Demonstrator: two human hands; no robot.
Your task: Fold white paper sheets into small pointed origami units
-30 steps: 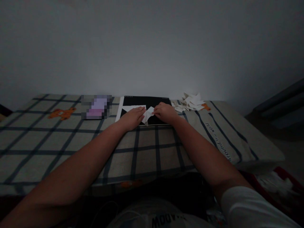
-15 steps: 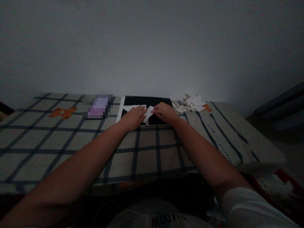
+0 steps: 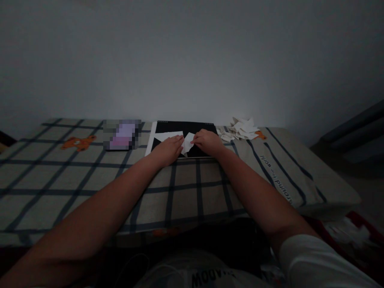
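Note:
A sheet of white paper (image 3: 168, 135), partly folded, lies on a black board or notebook cover (image 3: 177, 125) with a white left edge. My left hand (image 3: 169, 150) rests flat over the paper, its fingers stretched out and pointing to the right. My right hand (image 3: 207, 142) pinches the right corner of a white paper flap (image 3: 188, 141) between thumb and fingertips. The flap stands just right of my left fingertips. Part of the paper is hidden under my left hand.
To the right of the board lies a heap of folded white paper pieces (image 3: 243, 129). A phone-like device (image 3: 121, 134), blurred out, lies to the left. A checked cloth (image 3: 186, 192) covers the table, which stands against a grey wall (image 3: 192, 60).
Slightly more of the white flap shows between my hands. Both hands keep nearly the same places; the whole view has shifted a little.

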